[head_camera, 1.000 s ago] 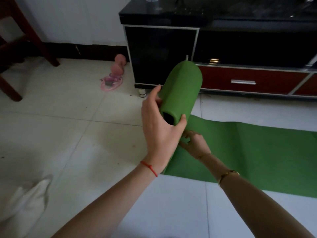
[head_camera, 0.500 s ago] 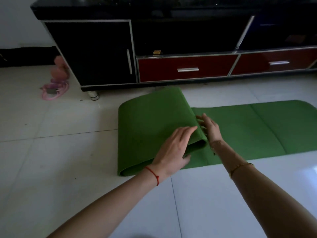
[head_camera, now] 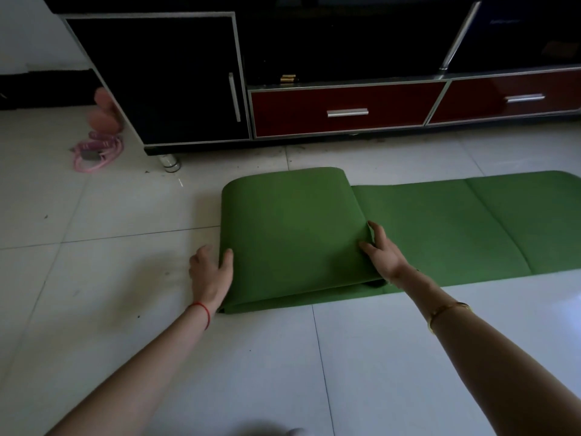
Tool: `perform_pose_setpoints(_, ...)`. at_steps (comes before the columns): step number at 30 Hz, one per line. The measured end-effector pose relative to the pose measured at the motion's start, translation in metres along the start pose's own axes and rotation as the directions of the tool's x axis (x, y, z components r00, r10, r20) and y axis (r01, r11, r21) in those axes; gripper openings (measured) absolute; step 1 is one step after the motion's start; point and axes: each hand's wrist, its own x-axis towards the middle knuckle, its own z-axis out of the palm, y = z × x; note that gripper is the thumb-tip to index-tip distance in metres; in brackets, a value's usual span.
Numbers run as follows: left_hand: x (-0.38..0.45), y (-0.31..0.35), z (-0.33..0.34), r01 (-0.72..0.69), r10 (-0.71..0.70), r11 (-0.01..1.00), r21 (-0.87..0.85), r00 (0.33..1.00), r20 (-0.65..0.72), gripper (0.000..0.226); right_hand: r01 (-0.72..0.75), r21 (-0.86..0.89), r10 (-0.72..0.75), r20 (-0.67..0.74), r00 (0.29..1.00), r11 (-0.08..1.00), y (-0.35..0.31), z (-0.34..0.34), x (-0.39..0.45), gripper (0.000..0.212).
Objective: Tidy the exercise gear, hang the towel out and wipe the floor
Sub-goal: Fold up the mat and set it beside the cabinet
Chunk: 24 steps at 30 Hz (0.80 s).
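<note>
Rolling the mat [head_camera: 295, 228], which lies on the floor [head_camera: 125, 278] before the cabinet [head_camera: 163, 80]: left hand [head_camera: 210, 275] clasps the roll's left edge, right hand [head_camera: 382, 251] pinches its right, best advanced evenly to keep edges flush

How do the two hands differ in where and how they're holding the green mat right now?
The left hand grips the left edge of the mat, thumb on top and fingers curled round the fold; the right hand grips the right edge of the folded part, above the flat stretch. The left wrist wears a red string, the right a gold bracelet. Both hands hold the folded part.
</note>
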Motion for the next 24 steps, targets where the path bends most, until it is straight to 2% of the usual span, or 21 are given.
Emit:
perform_pose_setpoints(3, 0.009, -0.018, -0.003, 0.203, -0.196, 0.979, -0.031, 0.967, 0.164, 0.059, 0.01, -0.002, -0.01, 0.009, 1.0, 1.0, 0.008, 0.008, -0.005, 0.061)
perform_pose_setpoints(6, 0.012, -0.026, -0.004, 0.309, -0.288, 0.951, -0.018, 0.903, 0.319, 0.074, 0.022, -0.03, -0.022, -0.009, 1.0, 0.999, 0.017, 0.02, -0.011, 0.062)
perform_pose_setpoints(9, 0.012, -0.022, -0.009, 0.37, -0.29, 0.922, -0.117, 0.858, 0.424, 0.098, 0.048, -0.174, -0.06, -0.068, 0.996, 0.984, 0.026, 0.026, -0.01, 0.062)
perform_pose_setpoints(13, 0.009, -0.01, -0.023, 0.392, -0.234, 0.891, -0.231, 0.83, 0.507, 0.109, 0.066, -0.227, -0.088, -0.089, 0.992, 0.972, 0.03, 0.026, -0.007, 0.062)
perform_pose_setpoints(14, 0.009, -0.007, -0.026, 0.38, -0.21, 0.889, -0.257, 0.835, 0.509, 0.107, 0.068, -0.234, -0.093, -0.096, 0.991, 0.97, 0.03, 0.027, -0.007, 0.062)
perform_pose_setpoints(19, 0.005, 0.025, -0.056, 0.281, -0.114, 0.888, -0.364, 0.902, 0.417, 0.07, 0.11, -0.3, -0.146, -0.098, 0.984, 0.947, 0.02, 0.039, -0.007, 0.059)
perform_pose_setpoints(24, 0.01, 0.05, -0.123, 0.16, -0.092, 0.931, -0.328, 0.973, 0.212, 0.056, 0.249, -0.333, -0.234, 0.085, 0.969, 0.909, -0.018, 0.082, -0.002, 0.061)
